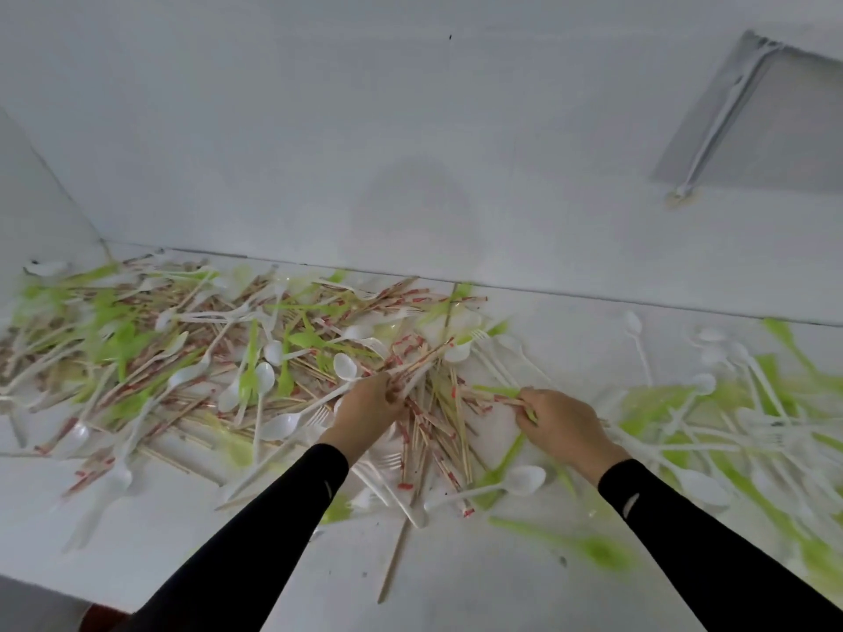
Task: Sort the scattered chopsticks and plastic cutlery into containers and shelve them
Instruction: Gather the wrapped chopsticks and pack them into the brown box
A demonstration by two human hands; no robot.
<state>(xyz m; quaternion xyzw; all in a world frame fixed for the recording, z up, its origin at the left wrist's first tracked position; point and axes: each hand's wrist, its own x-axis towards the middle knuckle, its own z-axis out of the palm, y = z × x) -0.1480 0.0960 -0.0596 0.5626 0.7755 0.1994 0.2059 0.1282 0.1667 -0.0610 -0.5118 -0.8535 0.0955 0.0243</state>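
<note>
A wide heap of wooden chopsticks (438, 431) with red paper bands, white plastic spoons (351, 366) and forks, and green plastic cutlery (114, 344) is scattered over a white floor. My left hand (369, 405) grips a bundle of chopsticks (424, 360) that points up and to the right. My right hand (563, 424) pinches a few chopsticks together with a green piece (497, 390) at the heap's right side. Both arms wear black sleeves.
A white wall (410, 152) runs along the far side of the floor, with a corner at the left. More white and green cutlery (730, 412) lies spread at the right. A grey panel (766, 125) with a white cord shows on the wall at the upper right.
</note>
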